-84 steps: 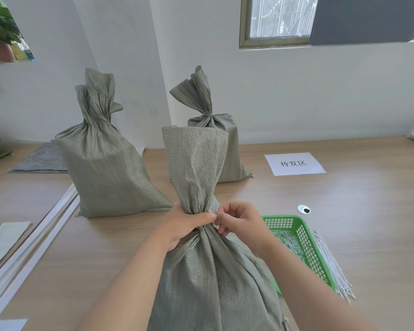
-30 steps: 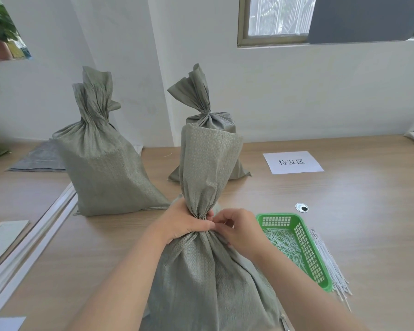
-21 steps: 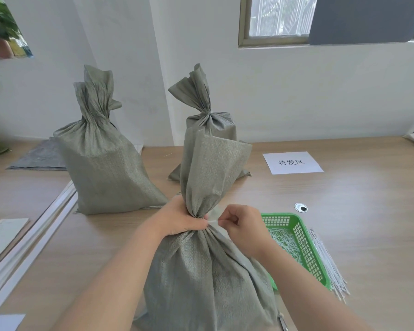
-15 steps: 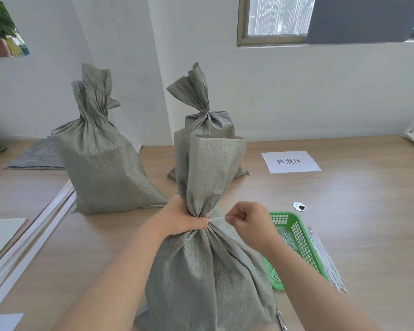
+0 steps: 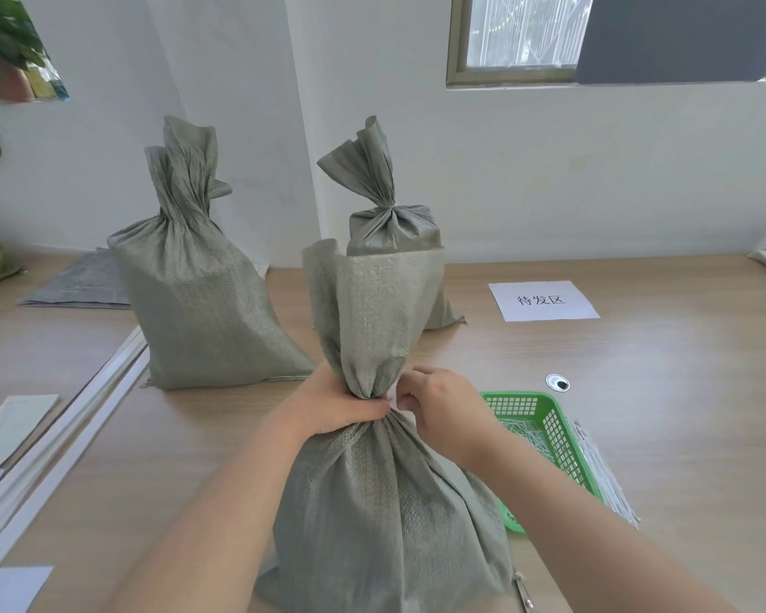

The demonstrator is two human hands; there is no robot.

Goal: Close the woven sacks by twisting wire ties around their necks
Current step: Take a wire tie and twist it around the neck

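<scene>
A grey-green woven sack (image 5: 385,502) stands upright on the table right in front of me. My left hand (image 5: 332,407) grips its gathered neck from the left. My right hand (image 5: 438,409) is pressed against the neck from the right, fingers curled and pinching a white wire tie (image 5: 390,399), of which only a tiny bit shows between the two hands. The open top of the sack flares above my hands. Two more sacks stand behind: one at the left (image 5: 195,294), one in the middle (image 5: 390,223), both with gathered necks.
A green plastic basket (image 5: 545,431) with white wire ties sits right of the sack; more ties (image 5: 602,475) lie beside it. A paper label (image 5: 542,300) and a round cable grommet (image 5: 557,382) lie farther back. White strips (image 5: 63,431) run along the left.
My right hand, which had pulled the tie end out to the right half a second ago, has come back against the neck. The sack top turned slightly. My left hand kept its grip.
</scene>
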